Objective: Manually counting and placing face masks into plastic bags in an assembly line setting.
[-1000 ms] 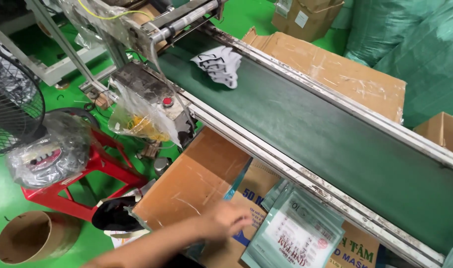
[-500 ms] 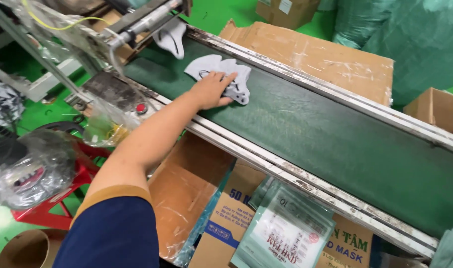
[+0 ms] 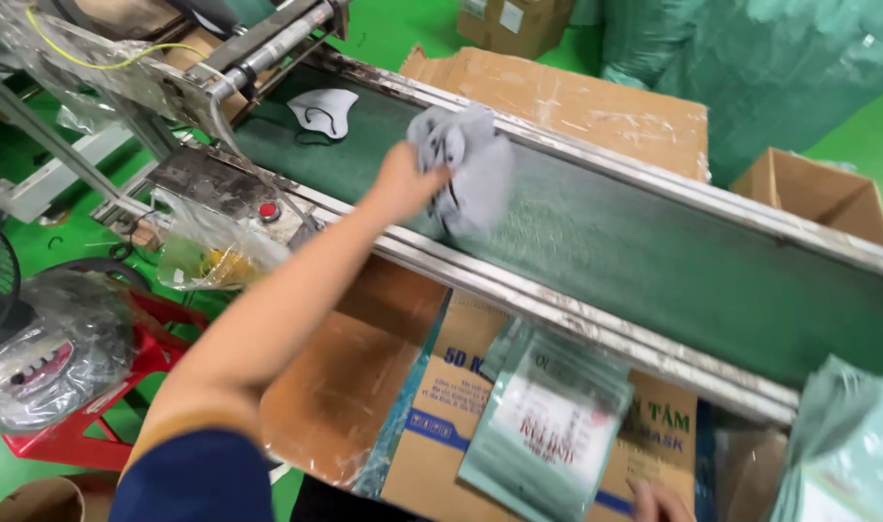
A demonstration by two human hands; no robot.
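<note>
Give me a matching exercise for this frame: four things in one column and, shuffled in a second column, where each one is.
Things:
1. grey masks
2. white mask
3. red button
4. pale green pouch

Places:
A. lying alone on the green conveyor belt, at its far end
B. on the cardboard boxes below the belt's near rail
C. gripped in the left hand, lifted over the belt
D. on the metal plate beside the belt's near rail

Pairs: 1-C, 2-A, 3-D, 4-B
</note>
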